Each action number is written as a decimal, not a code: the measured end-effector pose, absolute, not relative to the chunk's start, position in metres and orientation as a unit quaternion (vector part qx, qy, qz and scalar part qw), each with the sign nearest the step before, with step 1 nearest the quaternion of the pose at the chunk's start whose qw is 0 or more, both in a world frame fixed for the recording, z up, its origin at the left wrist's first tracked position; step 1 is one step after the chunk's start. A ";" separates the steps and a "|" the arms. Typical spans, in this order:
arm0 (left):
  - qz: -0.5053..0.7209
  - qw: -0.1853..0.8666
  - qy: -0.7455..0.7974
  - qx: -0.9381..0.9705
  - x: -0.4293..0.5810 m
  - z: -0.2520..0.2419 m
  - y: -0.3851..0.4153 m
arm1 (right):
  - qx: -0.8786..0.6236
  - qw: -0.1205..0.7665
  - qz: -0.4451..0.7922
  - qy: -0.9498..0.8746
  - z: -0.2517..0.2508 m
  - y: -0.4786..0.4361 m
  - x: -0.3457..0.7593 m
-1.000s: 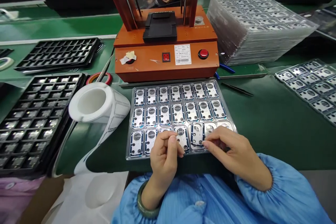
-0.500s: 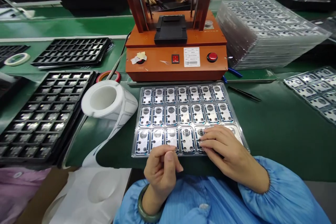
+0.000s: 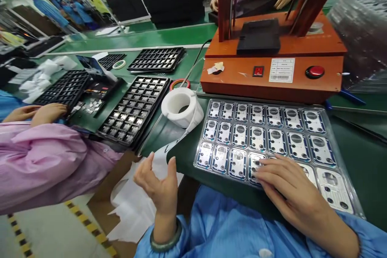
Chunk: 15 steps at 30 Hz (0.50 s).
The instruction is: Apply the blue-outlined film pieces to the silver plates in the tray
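Observation:
My left hand (image 3: 160, 187) is raised in front of the label roll's hanging strip (image 3: 160, 157), thumb and forefinger apart; I see nothing between them. My right hand (image 3: 292, 187) lies with stretched fingers over the front row of a clear plastic tray (image 3: 223, 173), hiding some of its parts. Flat silver metal plates (image 3: 238, 163) with blue edges and round holes fill the tray's pockets in rows. To the tray's left stands the white roll of labels (image 3: 172, 107), its strip trailing down toward white backing paper (image 3: 133, 217).
An orange press (image 3: 236, 78) stands behind the tray, with blue-handled pliers (image 3: 352, 96) and dark tweezers (image 3: 359, 127) to the right. Black trays of small parts (image 3: 136, 111) lie left. A co-worker's pink sleeve (image 3: 51, 157) and hands are at far left. Stacked clear trays (image 3: 359, 40) rise back right.
The view has swung left. My left hand has moved left, away from the tray, and its pinched fingers have spread. My right hand still rests over the front row of plates.

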<state>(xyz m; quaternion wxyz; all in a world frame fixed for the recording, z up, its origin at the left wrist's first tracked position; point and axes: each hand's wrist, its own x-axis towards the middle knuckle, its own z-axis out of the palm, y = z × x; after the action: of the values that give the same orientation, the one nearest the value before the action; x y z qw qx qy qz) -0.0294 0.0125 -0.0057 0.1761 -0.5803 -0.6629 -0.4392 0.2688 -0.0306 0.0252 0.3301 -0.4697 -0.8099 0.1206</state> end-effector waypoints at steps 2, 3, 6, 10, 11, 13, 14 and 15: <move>-0.424 0.156 -0.654 -0.607 -0.035 -0.002 0.017 | -0.460 0.332 0.115 -0.815 0.024 -0.030 0.267; -0.424 0.137 -0.648 -0.618 -0.038 0.000 0.020 | -0.459 0.331 0.113 -0.817 0.023 -0.030 0.266; -0.430 0.056 -0.631 -0.643 -0.048 0.002 0.026 | -0.466 0.323 0.116 -0.815 0.020 -0.031 0.268; -0.428 -0.043 -0.601 -0.673 -0.056 -0.003 0.028 | -0.465 0.327 0.128 -0.813 0.016 -0.032 0.270; -0.426 -0.060 -0.603 -0.672 -0.056 -0.004 0.028 | -0.463 0.331 0.131 -0.812 0.015 -0.032 0.270; -0.432 -0.091 -0.623 -0.646 -0.054 -0.007 0.027 | -0.462 0.337 0.133 -0.810 0.015 -0.032 0.270; -0.441 -0.104 -0.641 -0.619 -0.053 -0.009 0.028 | -0.462 0.339 0.133 -0.809 0.015 -0.032 0.270; -0.454 -0.117 -0.663 -0.583 -0.051 -0.010 0.028 | -0.462 0.339 0.133 -0.808 0.015 -0.031 0.269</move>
<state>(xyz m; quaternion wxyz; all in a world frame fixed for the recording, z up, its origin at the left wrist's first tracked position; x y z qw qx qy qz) -0.0509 0.0280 -0.0097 -0.1165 -0.5831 -0.6635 -0.4541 0.2693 -0.0314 0.0150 0.3391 -0.4625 -0.8084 0.1328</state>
